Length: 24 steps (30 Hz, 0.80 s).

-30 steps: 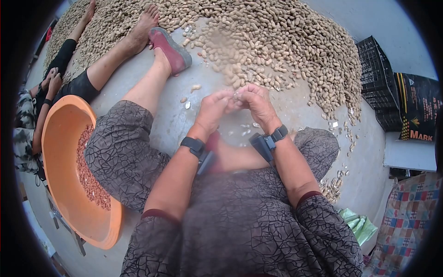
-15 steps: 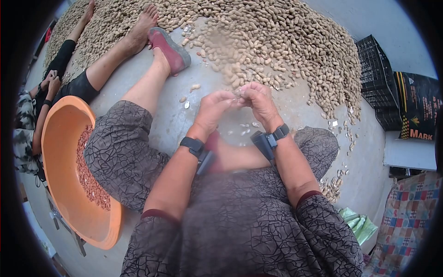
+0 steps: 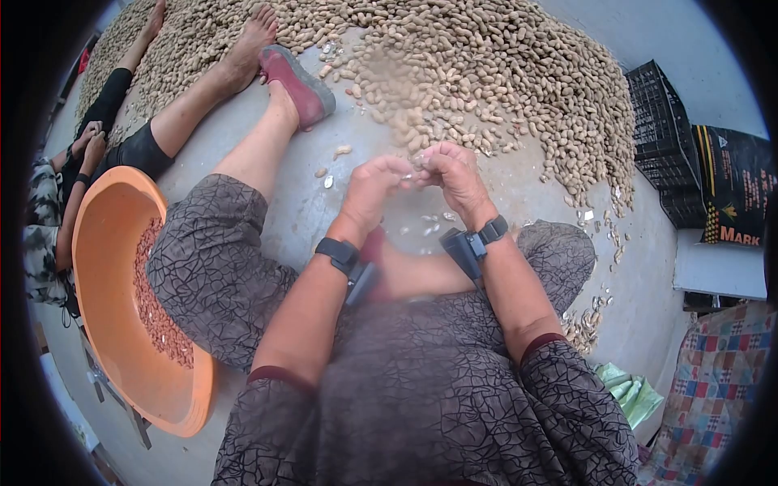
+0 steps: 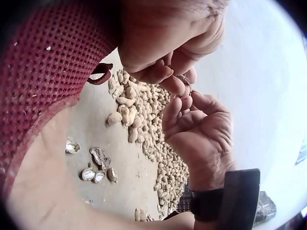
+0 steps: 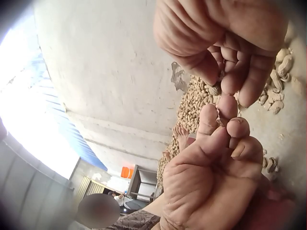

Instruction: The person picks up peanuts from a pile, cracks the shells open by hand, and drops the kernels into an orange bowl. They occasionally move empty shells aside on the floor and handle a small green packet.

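Shell bits (image 5: 219, 118) pinched in grip of left hand (image 3: 369, 193) (drawn back slightly since second ago) and right hand (image 3: 456, 180).

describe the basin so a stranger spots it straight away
In the head view, start at the peanut heap along the top, then go down to the patterned left knee. Just left of it sits the basin, the only big orange thing, holding reddish kernels.

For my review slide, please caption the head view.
Left hand and right hand pinch shell bits before a peanut heap, a basin of red kernels at left.
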Available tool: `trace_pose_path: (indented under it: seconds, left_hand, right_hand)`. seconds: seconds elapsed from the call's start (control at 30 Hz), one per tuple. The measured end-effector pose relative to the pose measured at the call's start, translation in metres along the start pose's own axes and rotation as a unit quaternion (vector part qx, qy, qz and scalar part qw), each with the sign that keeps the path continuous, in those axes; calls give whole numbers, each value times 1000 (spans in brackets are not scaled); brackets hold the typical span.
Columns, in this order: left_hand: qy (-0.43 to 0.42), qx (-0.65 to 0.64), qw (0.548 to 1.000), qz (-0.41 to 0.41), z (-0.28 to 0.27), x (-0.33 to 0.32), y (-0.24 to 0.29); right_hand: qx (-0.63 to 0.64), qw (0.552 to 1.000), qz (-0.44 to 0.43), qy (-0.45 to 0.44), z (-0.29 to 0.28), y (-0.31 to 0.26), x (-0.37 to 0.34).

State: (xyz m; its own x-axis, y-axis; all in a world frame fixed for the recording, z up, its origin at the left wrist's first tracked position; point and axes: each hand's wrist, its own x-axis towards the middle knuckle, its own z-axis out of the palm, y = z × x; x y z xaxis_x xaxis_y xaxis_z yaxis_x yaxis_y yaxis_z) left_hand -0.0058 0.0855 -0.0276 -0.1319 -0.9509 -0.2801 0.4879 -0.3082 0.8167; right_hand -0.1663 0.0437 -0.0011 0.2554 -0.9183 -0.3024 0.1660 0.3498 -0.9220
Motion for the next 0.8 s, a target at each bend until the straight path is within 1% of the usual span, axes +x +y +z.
trace_pose_path:
  seconds: [0.13,0.2,0.23,0.3,0.33,0.4,0.43,0.47,0.5,0.53,0.6,0.63,0.7,0.73,0.8]
  left_hand:
    - [-2,-4,999,-33,5,-3,7]
    - [-28,66,996,-46,6,-3,11]
    - [-27,66,996,-46,7,-4,12]
    - [-47,162,985,-43,9,-5,12]
    - [-47,162,985,-44,9,-4,10]
    - [-75,246,966,-15,8,-4,7]
    - [-75,246,966,-18,8,-3,6]
    - [-84,340,937,11,7,-3,5]
    - [-92,431,897,40,9,-5,9]
    - [-93,431,897,38,12,-8,12]
    - [-88,595,792,103,16,-14,20]
    - [-89,594,793,101,16,-14,20]
    - [-110,625,762,131,14,-11,19]
    - [-111,625,762,130,11,-7,16]
    - [-78,472,875,77,6,-2,11]
  right_hand:
    - [4,1000,-7,-6,0,1,0]
    - [-27,999,-26,-4,-3,5,3]
    - [-27,999,-26,-4,-3,6,4]
    - [-100,993,-62,13,-5,8,6]
    - [-100,993,-61,13,-6,9,6]
    - [-152,985,-86,8,-7,9,7]
    - [-151,985,-84,10,-7,8,7]
    - [-154,985,-81,8,-8,7,7]
    - [-158,984,-78,6,-8,6,7]
    - [-157,985,-77,7,-9,6,7]
    - [-134,989,-68,-3,-11,5,8]
    - [-133,989,-66,-2,-11,5,7]
    - [-132,989,-66,-4,-11,5,7]
    - [-131,989,-66,-4,-12,6,7]
    - [-108,992,-60,3,-10,7,8]
